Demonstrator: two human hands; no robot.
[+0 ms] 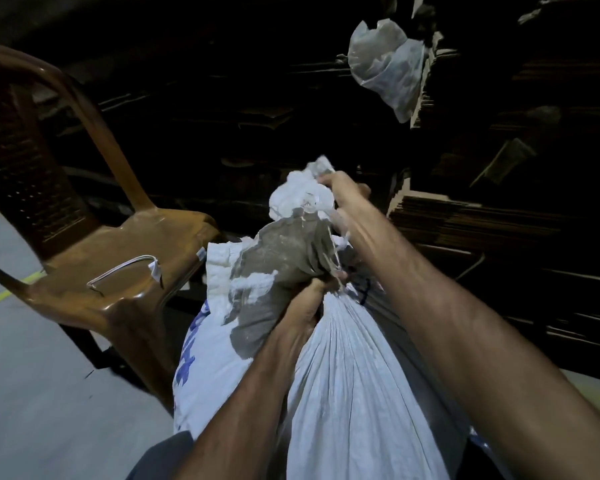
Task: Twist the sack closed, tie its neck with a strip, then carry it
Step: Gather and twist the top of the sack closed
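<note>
A full white woven sack [347,368] with blue print stands upright right in front of me. Its top is gathered into a bunched neck, white outside and grey inside. My left hand [309,303] is clenched around the neck where the folds come together. My right hand [343,199] grips the loose flap of the sack's mouth higher up, above the left hand. I cannot make out a tying strip on the neck.
A brown plastic chair [125,271] stands to the left, touching the sack, with a thin white strip or cord [118,271] lying on its seat. Stacks of flattened cardboard [482,220] rise behind and to the right. A crumpled clear plastic bag [388,67] hangs above. Grey floor lies to the left.
</note>
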